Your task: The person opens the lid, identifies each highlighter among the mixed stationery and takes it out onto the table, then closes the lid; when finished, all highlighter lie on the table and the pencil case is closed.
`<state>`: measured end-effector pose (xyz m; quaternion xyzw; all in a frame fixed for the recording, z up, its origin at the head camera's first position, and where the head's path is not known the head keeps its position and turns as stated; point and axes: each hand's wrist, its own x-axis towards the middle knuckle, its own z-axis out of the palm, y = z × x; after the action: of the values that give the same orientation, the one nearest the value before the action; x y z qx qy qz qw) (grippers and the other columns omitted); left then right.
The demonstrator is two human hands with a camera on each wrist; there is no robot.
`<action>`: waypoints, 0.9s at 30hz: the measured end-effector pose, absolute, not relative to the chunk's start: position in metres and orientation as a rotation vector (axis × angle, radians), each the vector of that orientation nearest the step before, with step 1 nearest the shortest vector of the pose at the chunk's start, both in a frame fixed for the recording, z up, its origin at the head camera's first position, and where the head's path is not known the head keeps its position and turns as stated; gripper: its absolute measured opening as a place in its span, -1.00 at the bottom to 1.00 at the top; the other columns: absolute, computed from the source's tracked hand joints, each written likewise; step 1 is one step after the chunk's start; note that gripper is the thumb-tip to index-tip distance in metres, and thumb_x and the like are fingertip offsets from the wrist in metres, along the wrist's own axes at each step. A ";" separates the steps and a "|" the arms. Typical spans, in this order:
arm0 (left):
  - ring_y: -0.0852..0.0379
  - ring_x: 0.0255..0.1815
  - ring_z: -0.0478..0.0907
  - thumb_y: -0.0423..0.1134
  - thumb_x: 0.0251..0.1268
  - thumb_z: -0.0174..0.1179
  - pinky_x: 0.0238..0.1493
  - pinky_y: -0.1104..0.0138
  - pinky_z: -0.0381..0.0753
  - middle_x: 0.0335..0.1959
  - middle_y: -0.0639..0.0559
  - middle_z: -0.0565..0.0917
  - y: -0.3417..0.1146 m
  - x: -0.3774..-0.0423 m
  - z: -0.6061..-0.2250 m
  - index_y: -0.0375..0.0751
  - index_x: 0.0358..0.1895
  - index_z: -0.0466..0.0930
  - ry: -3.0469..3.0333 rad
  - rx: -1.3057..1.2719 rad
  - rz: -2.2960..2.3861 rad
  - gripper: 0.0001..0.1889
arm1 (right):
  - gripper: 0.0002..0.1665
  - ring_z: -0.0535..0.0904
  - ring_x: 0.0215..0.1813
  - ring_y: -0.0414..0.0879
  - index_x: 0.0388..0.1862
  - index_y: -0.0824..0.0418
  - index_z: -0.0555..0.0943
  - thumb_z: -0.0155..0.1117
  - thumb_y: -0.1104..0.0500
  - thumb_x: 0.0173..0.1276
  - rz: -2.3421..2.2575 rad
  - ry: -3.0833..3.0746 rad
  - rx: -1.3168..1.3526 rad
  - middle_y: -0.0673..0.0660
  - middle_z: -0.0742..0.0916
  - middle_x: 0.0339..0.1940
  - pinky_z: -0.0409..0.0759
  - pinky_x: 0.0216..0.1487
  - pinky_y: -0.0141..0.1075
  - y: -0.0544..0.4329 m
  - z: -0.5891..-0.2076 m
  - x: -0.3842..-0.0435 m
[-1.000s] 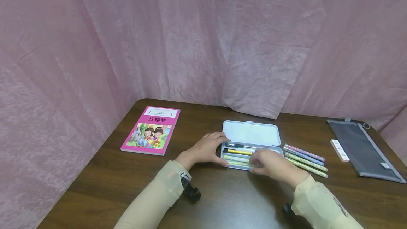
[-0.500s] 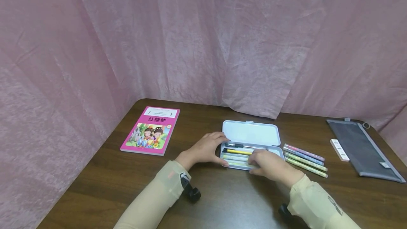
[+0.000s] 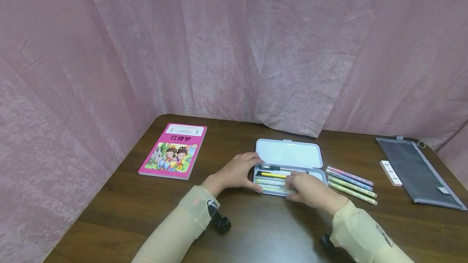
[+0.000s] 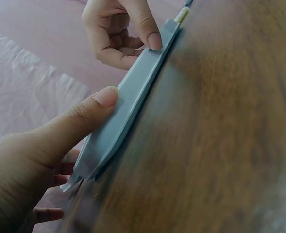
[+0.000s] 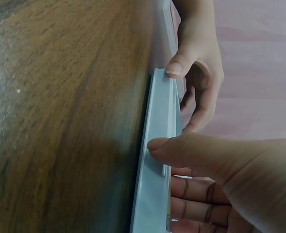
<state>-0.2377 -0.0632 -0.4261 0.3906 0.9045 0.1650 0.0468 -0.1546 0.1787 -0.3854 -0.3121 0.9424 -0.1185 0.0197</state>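
Observation:
A pale blue pencil case [image 3: 289, 153] lies on the table with its lid folded back. Inside are a clear-barrelled pen [image 3: 272, 167], a yellow-and-black pen [image 3: 272, 174] and light green pens [image 3: 270, 182]. My left hand [image 3: 237, 170] grips the case's left end, thumb [image 4: 105, 97] on the front wall and fingers round the back. My right hand [image 3: 310, 190] is at the case's right half. Its thumb [image 5: 167, 149] presses the outer front wall, while the fingers curl over the rim into the case above the pens. Whether they also pinch a pen is hidden.
Several patterned pens [image 3: 352, 190] lie side by side just right of the case. Farther right are a small white box [image 3: 391, 173] and a grey mesh zip pouch [image 3: 417, 169]. A pink book [image 3: 173, 150] lies at the left. Pink curtains [image 3: 219, 52] hang behind the table.
Compared with one second ago, my right hand is slightly farther left and lower over the pens, its wrist shifted left too. The left hand keeps its place on the case.

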 end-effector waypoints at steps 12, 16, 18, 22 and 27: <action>0.09 0.46 0.23 0.41 -0.12 0.32 0.48 0.12 0.22 0.39 0.04 0.37 -0.064 -0.236 -0.423 0.02 0.34 0.38 2.754 1.182 0.510 -0.08 | -0.87 0.33 -0.45 -0.32 -0.42 0.07 0.62 0.44 0.19 0.12 -0.394 2.913 -0.935 -0.14 0.54 -0.51 0.43 -0.40 -0.38 0.181 -0.387 -0.158; 0.09 0.46 0.22 0.42 -0.12 0.31 0.48 0.11 0.21 0.40 0.05 0.35 -0.064 -0.235 -0.422 0.03 0.35 0.37 2.745 1.167 0.511 -0.07 | -0.83 0.31 -0.45 -0.32 -0.46 0.06 0.59 0.46 0.19 0.10 -0.420 2.913 -0.947 -0.12 0.50 -0.51 0.38 -0.42 -0.41 0.182 -0.388 -0.159; 0.09 0.46 0.22 0.42 -0.12 0.31 0.48 0.11 0.22 0.41 0.05 0.35 -0.064 -0.235 -0.422 0.03 0.35 0.37 2.744 1.165 0.513 -0.07 | -0.80 0.31 -0.45 -0.32 -0.46 0.06 0.56 0.47 0.18 0.09 -0.434 2.915 -0.955 -0.12 0.49 -0.51 0.36 -0.42 -0.42 0.183 -0.388 -0.160; 0.09 0.46 0.22 0.43 -0.12 0.31 0.48 0.11 0.22 0.40 0.04 0.35 -0.064 -0.235 -0.423 0.03 0.35 0.37 2.750 1.170 0.512 -0.07 | -0.77 0.32 -0.45 -0.33 -0.47 0.06 0.54 0.48 0.17 0.09 -0.459 2.919 -0.963 -0.12 0.50 -0.52 0.38 -0.42 -0.43 0.184 -0.387 -0.160; 0.07 0.47 0.21 0.42 -0.12 0.31 0.48 0.10 0.22 0.41 0.03 0.35 -0.064 -0.235 -0.423 0.04 0.36 0.36 2.753 1.161 0.509 -0.07 | -0.79 0.34 -0.44 -0.34 -0.45 0.06 0.54 0.46 0.17 0.12 -0.498 2.905 -0.947 -0.13 0.51 -0.52 0.40 -0.41 -0.43 0.185 -0.387 -0.161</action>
<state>-0.2346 -0.0643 -0.4232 0.3825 0.9069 0.1676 0.0552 -0.1607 0.1854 -0.3869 -0.3057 0.9382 -0.1608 0.0230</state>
